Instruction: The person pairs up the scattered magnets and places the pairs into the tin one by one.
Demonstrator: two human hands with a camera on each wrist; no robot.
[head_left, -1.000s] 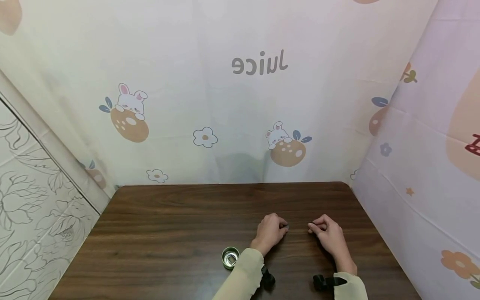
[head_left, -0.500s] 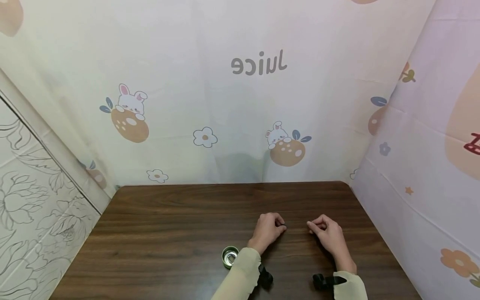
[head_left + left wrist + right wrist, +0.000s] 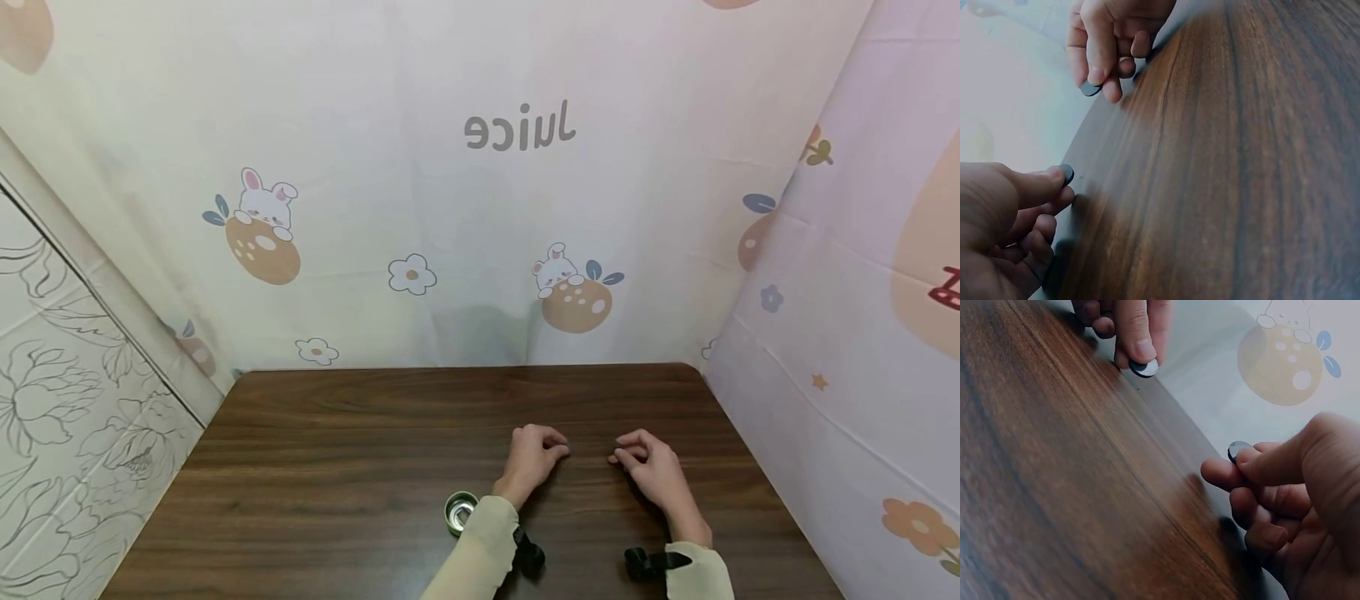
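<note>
L hand [image 3: 528,457] has drifted slightly left since the earlier head frame; R hand [image 3: 658,473] approx. unchanged bar its fingertips, now a touch further left. Green-rimmed tin [image 3: 448,510] same spot.

Hands: L pinches a small dark disc (L disc) [image 3: 1067,175] btwn thumb & fingertips, other fingers loosely curled. R likewise pinches a 2nd one (R disc) [image 3: 1239,450], thumb on its face, rest curled under.

Key relation (judgement): the gap btwn the discs. They're held apart, facing each other across a short strip of table, approx. L-R as seen from head cam; R tips v. slightly nearer the wearer. Discs round & thin, so no long axis; what counts is face vs. edge. Both look tilted, L disc showing a pale, shiny face to R wrist cam; exact angle btwn faces n/a from these views. Both seem held off the wood; whether any finger rests on it, can't tell.

Tin nearer L arm, just beside L sleeve [image 3: 483,533]; something may lie inside, too small to ID.

Surface: dark wood-grain table [image 3: 322,450], rounded far corners. Behind: pale printed cloth [image 3: 337,192], rabbits, fruit, "Juice" mirrored. Far left, panel w/ line-drawn flowers [image 3: 45,433]. Black strap mounts [image 3: 531,560] at both wrists.
</note>
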